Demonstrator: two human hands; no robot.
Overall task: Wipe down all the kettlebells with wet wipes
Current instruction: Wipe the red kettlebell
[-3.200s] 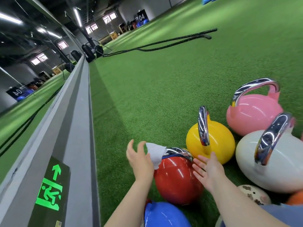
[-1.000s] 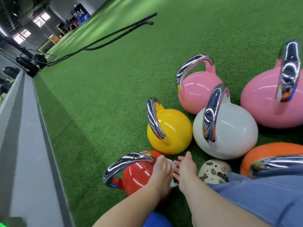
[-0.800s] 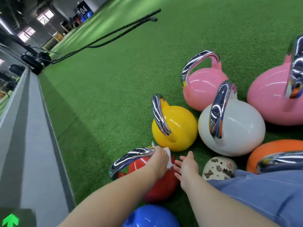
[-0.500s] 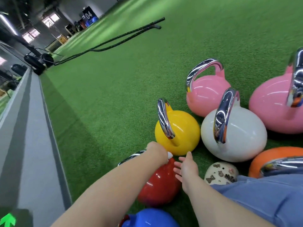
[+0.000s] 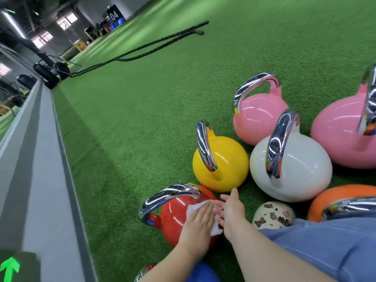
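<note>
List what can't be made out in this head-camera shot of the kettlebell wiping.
- Wet wipe: mostly under the left hand; its spread on the red kettlebell is hidden.
- Blue kettlebell: cut off by the bottom edge and covered by the left forearm.
- Orange kettlebell: lower part hidden by blue clothing.
- Right-hand pink kettlebell: cut by the right edge.
- Right hand: whether it touches the red kettlebell is unclear.

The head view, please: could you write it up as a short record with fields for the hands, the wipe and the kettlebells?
left hand: left hand pressed flat on the wipe
right hand: right hand open beside it, holding nothing
being wiped: red kettlebell, on its body below the chrome handle
others nearby: yellow kettlebell, white kettlebell, pink kettlebell, second pink kettlebell, orange kettlebell, blue kettlebell
floor: green turf
</note>
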